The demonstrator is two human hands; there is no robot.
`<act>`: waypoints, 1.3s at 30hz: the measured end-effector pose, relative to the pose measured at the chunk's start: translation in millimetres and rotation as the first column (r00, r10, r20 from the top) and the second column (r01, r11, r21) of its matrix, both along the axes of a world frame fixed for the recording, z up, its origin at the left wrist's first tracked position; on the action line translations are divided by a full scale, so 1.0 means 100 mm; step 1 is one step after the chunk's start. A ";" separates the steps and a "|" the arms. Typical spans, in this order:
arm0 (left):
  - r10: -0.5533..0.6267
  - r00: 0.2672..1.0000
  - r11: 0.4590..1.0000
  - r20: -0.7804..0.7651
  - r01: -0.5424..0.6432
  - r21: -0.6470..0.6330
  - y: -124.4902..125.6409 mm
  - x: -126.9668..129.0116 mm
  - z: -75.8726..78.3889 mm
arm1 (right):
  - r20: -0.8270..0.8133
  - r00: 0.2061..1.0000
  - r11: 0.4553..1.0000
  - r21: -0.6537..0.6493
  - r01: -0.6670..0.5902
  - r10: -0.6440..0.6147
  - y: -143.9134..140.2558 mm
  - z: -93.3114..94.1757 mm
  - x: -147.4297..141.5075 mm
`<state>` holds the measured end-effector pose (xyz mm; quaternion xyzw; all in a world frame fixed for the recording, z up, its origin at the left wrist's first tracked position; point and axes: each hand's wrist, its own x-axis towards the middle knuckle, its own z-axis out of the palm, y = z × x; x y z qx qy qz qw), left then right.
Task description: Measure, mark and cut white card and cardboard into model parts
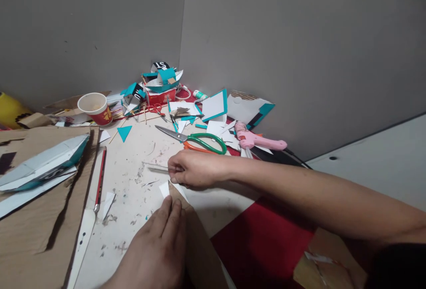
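Observation:
My left hand [159, 244] lies with its fingers stretched out flat on a brown cardboard piece [203, 249], near its narrow tip. White paper [164, 189] shows beneath that tip. Just beyond, my right hand [196, 168] is closed round a thin grey blade-like strip [158, 169] that points left; its kind cannot be made out, since the fingers cover the rest. Scissors [206, 142] with one green and one orange handle lie open right behind my right hand. Paper slivers and dark marks are scattered on the table left of my hands.
At left, a folded paper boat [49, 165] rests on cardboard [40, 231]. A red pencil [100, 180] and a paper cup [95, 109] stand nearby. At the back are paper models [163, 80], a teal triangle [124, 133] and a pink glue gun [256, 139]. Grey walls close off the back.

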<state>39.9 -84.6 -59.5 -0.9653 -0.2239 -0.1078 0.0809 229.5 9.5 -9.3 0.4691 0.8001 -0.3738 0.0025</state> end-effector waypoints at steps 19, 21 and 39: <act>0.052 0.998 0.998 0.022 -0.052 -0.021 0.11 0.10 0.12 | 0.084 0.993 0.988 0.137 0.069 -0.081 0.02 -0.08 -0.03; 0.036 0.999 0.999 0.002 -0.036 -0.014 0.10 0.10 0.12 | 0.092 0.992 0.988 0.138 0.074 -0.087 0.01 -0.06 -0.04; 0.015 0.998 0.998 0.053 -0.018 0.058 0.13 0.14 0.20 | -0.038 0.979 0.956 0.212 0.205 -0.201 -0.02 -0.04 0.01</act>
